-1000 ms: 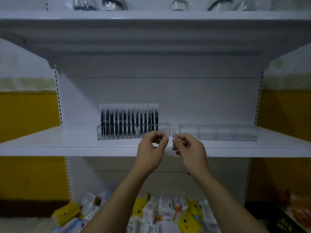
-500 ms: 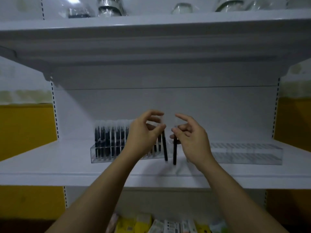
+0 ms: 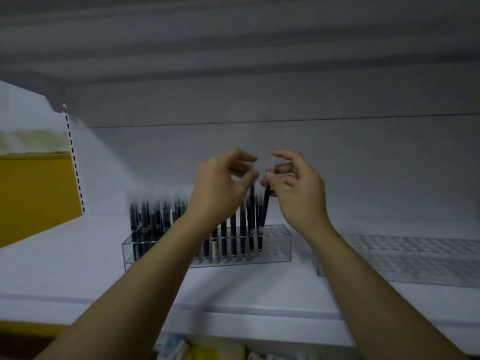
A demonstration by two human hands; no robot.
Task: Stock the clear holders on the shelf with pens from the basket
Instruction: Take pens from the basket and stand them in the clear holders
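Left hand: fingers curled, thumb and forefinger pinching the top of a dark pen that stands nearly upright with its lower end down in the left holder.
Right hand: close beside the left hand, pinching the top of a second pen, which is slightly tilted with its tip in the same holder, just beside the first.
Left holder: clear, standing on the shelf beneath both hands.
Stocked pens: dark, upright, in rows from the holder's left end to where the hands work.
Right holder: clear, set apart to the right on the same shelf, its grid of slots showing.
Shelf: white.
Packages: blurred, below the shelf's front edge.
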